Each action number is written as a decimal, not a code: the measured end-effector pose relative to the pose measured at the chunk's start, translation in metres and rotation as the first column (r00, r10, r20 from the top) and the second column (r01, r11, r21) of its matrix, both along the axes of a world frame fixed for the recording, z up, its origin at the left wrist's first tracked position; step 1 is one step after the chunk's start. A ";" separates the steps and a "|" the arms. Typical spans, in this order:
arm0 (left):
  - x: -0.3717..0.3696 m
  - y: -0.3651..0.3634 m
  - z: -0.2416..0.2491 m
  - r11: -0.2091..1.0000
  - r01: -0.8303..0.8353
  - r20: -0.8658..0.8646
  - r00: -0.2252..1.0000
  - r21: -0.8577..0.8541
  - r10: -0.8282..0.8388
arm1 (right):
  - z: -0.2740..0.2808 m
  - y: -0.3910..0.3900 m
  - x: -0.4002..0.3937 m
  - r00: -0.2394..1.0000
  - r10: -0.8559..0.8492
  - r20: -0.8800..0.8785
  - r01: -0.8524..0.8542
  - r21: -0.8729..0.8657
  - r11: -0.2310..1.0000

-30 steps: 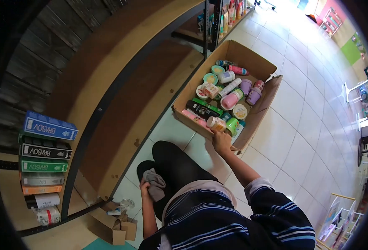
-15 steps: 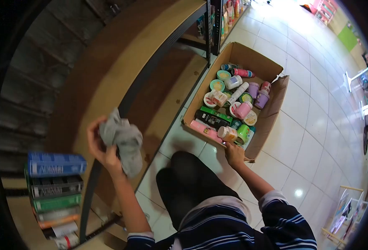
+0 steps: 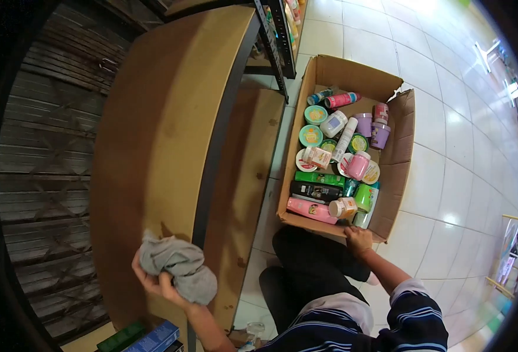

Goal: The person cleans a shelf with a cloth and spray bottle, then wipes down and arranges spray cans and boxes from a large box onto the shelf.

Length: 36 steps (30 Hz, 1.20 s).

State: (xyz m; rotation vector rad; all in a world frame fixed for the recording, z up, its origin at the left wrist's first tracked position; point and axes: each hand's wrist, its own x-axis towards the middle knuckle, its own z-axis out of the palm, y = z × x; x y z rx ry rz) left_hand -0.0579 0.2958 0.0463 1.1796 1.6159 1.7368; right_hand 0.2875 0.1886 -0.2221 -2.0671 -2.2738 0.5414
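A crumpled grey cloth is bunched in my left hand, whose fingers are wrapped round it above the near part of the brown shelf board. My right hand grips the near edge of an open cardboard box on the floor. Inside the box lie several bottles, tubs and jars: a pink bottle, a black bottle, a green box, a white bottle and purple tubs. The fingertips of my right hand are partly hidden behind the cardboard.
Stacked boxes, one blue, stand at the near end of the shelf. A lower shelf board sits under the dark metal edge. Black uprights rise at the far end. A metal shutter is at left, white floor tiles at right.
The view has shifted, and the stacked boxes now show only at the bottom edge. My left hand with the cloth sits lower, over the board. My right hand still grips the box edge.
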 end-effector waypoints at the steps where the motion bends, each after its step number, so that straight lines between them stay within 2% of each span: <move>1: 0.001 -0.003 0.000 1.000 0.010 0.054 0.998 0.029 -0.011 | -0.005 -0.003 0.001 1.000 -0.014 -0.004 0.014 0.023 1.000; 3: -0.003 -0.009 -0.004 0.997 0.032 0.114 0.993 0.074 -0.041 | -0.003 0.001 0.003 1.000 0.011 -0.008 -0.010 0.031 0.999; 7: -0.010 -0.008 -0.011 0.996 0.043 0.076 0.996 0.073 -0.048 | -0.011 -0.002 0.002 0.999 0.013 -0.049 -0.009 0.064 0.998; 10: -0.017 -0.011 -0.016 0.993 -0.030 0.118 0.993 0.116 0.016 | -0.011 -0.007 0.006 0.999 0.036 -0.001 -0.036 0.050 0.998; 12: -0.036 -0.016 -0.028 0.996 0.020 0.075 0.997 0.089 -0.026 | -0.007 0.002 0.009 0.994 0.067 -0.088 -0.068 -0.015 0.998; 13: -0.020 -0.009 -0.018 0.992 0.020 0.034 0.999 0.127 -0.025 | -0.003 0.010 0.012 0.993 0.089 -0.077 -0.089 0.000 0.996; 14: -0.020 -0.005 -0.018 0.989 -0.006 0.046 0.999 0.146 -0.001 | 0.003 0.020 0.016 0.987 0.106 -0.120 -0.114 -0.058 0.992; 15: -0.030 -0.007 -0.020 0.992 -0.054 -0.018 0.998 0.118 0.056 | 0.006 0.025 0.020 0.979 0.124 -0.160 -0.144 -0.121 0.982; 16: -0.031 -0.011 -0.023 0.990 -0.111 -0.078 0.990 0.086 0.117 | -0.002 0.025 0.025 0.969 0.156 -0.190 -0.180 -0.116 0.977; 20: -0.019 -0.009 -0.021 0.988 -0.096 0.051 0.995 0.121 0.090 | 0.007 0.031 0.026 0.951 0.207 -0.229 -0.236 -0.108 0.966; 22: -0.029 -0.006 -0.027 0.977 -0.170 -0.042 0.983 0.126 0.176 | 0.012 0.027 0.028 0.940 0.263 -0.217 -0.291 -0.112 0.950; 25: -0.024 -0.006 -0.021 0.964 -0.201 0.004 0.979 0.174 0.203 | 0.003 0.028 0.025 0.948 0.181 -0.262 -0.242 -0.224 0.944; 26: -0.021 -0.005 -0.019 0.973 -0.153 0.038 0.988 0.171 0.149 | 0.005 0.026 0.024 0.946 0.193 -0.260 -0.252 -0.217 0.943; 28: -0.015 -0.001 -0.017 0.978 -0.098 0.075 0.994 0.187 0.085 | 0.010 0.028 0.022 0.903 0.074 -0.424 -0.208 -0.280 0.937; 29: -0.015 0.002 -0.017 0.972 -0.111 0.119 0.989 0.207 0.088 | -0.003 0.034 0.018 0.712 -0.124 -0.691 -0.207 -0.375 0.904; 30: -0.015 0.005 -0.015 0.967 -0.125 0.160 0.983 0.223 0.090 | -0.015 0.044 0.017 0.707 -0.120 -0.697 -0.205 -0.364 0.909; 32: -0.014 0.006 -0.011 0.960 -0.146 0.216 0.972 0.240 0.093 | -0.012 0.078 0.010 0.418 -0.346 -0.840 0.038 -0.364 0.930; 33: -0.014 0.006 -0.011 0.960 -0.132 0.191 0.978 0.247 0.085 | -0.033 0.106 0.013 0.627 0.198 -0.753 0.025 0.274 0.961; 34: -0.014 0.005 -0.012 0.962 -0.119 0.167 0.983 0.247 0.079 | -0.028 0.142 0.010 0.509 -0.271 -0.817 0.281 -0.140 0.950; 35: -0.013 0.006 -0.013 0.955 -0.108 0.153 0.986 0.275 0.067 | -0.051 0.173 0.014 0.733 -0.192 -0.652 0.396 0.181 0.900; 36: -0.012 0.005 -0.012 0.957 -0.114 0.148 0.986 0.268 0.076 | -0.040 0.196 0.012 0.785 -0.325 -0.528 0.470 0.166 0.867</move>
